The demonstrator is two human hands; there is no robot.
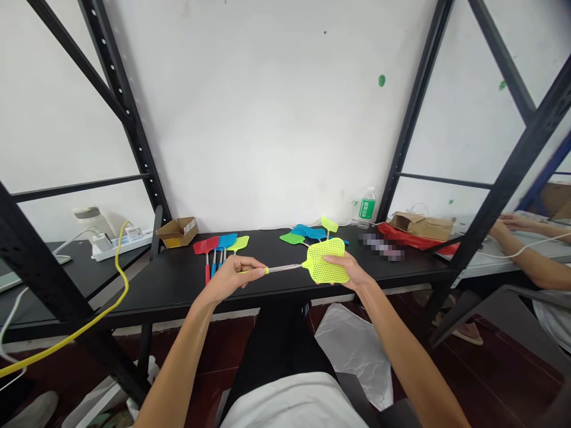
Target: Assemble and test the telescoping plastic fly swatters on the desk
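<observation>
The left hand (231,278) has its fingers closed around the thin metal handle of a yellow plastic fly swatter (328,267), and the right hand (347,270) pinches the mesh head, over the front edge of the black table (267,249). A loosened grip could drop the swatter past that edge. Bending could kink the handle. Tabletop separates it from the red and blue fly swatters (218,245) at upper centre.

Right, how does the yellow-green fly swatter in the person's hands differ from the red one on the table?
The yellow-green fly swatter is held by the left hand and right hand, while the red fly swatter lies on the black table. The first points sideways, the red one away from the person. Both have a flat perforated head on a thin metal shaft.
</observation>
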